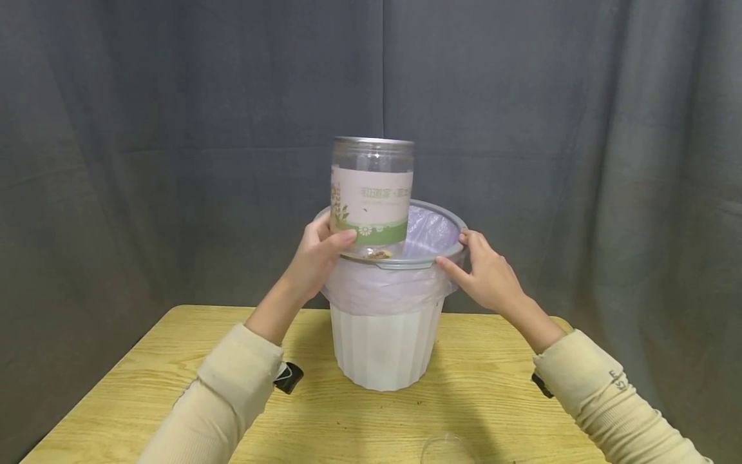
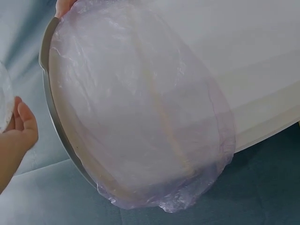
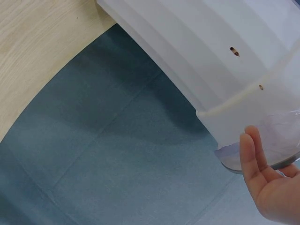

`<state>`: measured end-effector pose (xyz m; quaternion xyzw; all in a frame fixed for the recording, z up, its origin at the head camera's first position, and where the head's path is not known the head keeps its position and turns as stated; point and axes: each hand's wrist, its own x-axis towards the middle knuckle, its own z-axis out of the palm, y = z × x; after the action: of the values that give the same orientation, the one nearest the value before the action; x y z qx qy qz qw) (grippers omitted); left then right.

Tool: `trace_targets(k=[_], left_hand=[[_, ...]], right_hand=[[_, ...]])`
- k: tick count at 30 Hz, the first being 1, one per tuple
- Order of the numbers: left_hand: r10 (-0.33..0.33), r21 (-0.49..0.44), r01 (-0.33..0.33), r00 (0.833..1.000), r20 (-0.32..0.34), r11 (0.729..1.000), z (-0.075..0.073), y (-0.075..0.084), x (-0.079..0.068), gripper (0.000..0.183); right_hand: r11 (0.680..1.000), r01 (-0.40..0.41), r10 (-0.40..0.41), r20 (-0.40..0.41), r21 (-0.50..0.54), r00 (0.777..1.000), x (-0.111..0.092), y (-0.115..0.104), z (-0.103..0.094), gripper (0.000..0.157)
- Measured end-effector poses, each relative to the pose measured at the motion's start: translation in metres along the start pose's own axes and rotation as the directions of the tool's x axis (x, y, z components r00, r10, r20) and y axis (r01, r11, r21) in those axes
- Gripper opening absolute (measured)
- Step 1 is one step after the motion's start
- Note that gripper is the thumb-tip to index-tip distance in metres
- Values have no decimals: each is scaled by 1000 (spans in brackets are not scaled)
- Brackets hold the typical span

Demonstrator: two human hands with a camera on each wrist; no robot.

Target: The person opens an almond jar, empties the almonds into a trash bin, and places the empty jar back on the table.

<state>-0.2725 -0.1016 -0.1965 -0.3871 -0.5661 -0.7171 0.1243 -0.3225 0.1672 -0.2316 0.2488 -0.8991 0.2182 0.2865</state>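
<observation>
A clear jar [image 1: 371, 203] with a silver rim and a pale pink and green label stands upright over the near left of the bin's mouth. My left hand [image 1: 315, 259] grips it low on the left side, thumb across the label; some brownish bits show at its bottom. The white ribbed bin [image 1: 382, 351] wears a thin purplish liner [image 1: 385, 290] folded over its edge and held under a grey rim [image 1: 443, 211]. My right hand [image 1: 489, 272] grips that rim at the right, and in the right wrist view its fingers [image 3: 248, 154] lie along the bin's outside.
The bin stands on a yellow wood-grain table [image 1: 493, 374]. A clear round lid-like piece [image 1: 446, 448] lies at the near edge of view, and small dark crumbs are scattered on the wood. Grey curtains [image 1: 232, 129] hang behind. Two small brown specks mark the bin's side in the right wrist view.
</observation>
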Motion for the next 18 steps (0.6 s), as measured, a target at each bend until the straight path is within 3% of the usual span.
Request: trace_targets(k=[7,18], left_hand=[[47,81,-41,997,-69,996,10,-1,1,73],[28,171,15,968,-248,985,24,-2,-2,54]], right_hand=[[1000,-4,4,-5,-9,1000,0,2,-1,70],[1000,-4,4,2,-12,1000,-1,2,-1,70]])
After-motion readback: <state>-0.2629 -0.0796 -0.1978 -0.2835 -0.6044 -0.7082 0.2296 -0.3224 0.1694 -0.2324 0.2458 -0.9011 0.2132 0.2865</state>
